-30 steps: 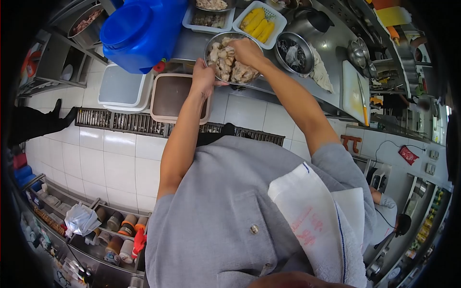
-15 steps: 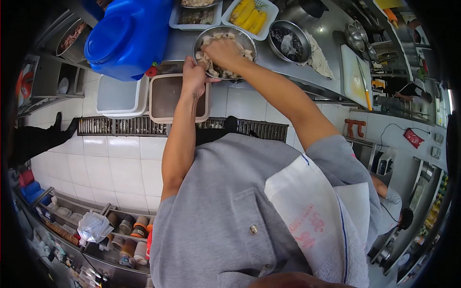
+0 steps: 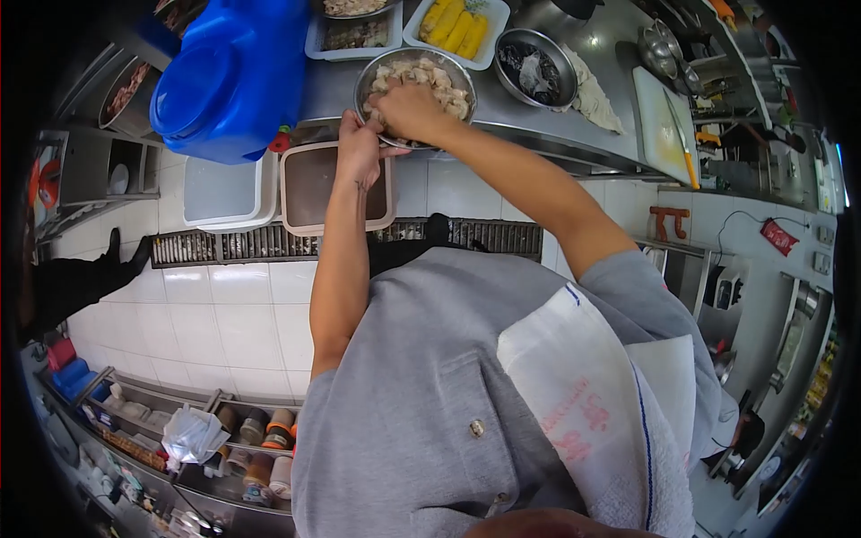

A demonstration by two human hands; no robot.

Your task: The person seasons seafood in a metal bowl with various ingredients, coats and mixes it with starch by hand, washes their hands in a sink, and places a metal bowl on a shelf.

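Observation:
A round metal bowl [image 3: 473, 100] of pale, wet-looking raw meat pieces [image 3: 439, 81] stands at the counter's front edge. My left hand [image 3: 360, 151] grips its near left rim, thumb up along the side and fingers underneath. Inside the bowl, at the left, my right hand [image 3: 411, 109] is closed with bent fingers pushed down among the pieces; its fingertips are hidden. To the bowl's right sits a second metal bowl [image 3: 571, 79] with dark contents and clear plastic in it. Behind are a white basket of yellow corn cobs [image 3: 457, 31] and a white tray [image 3: 395, 40].
A large blue plastic jug [image 3: 202, 90] stands left of the bowl. Below the counter are a grey-lidded tub [image 3: 229, 193] and a brown-lidded tub [image 3: 309, 188]. A knife [image 3: 686, 152] lies on a white cutting board [image 3: 655, 117] at right. Another person's dark-clothed legs [image 3: 81, 282] show at left.
My right hand has shifted toward the bowl's left side, uncovering more meat at the right. My left hand keeps its hold on the rim. The whole view has shifted slightly.

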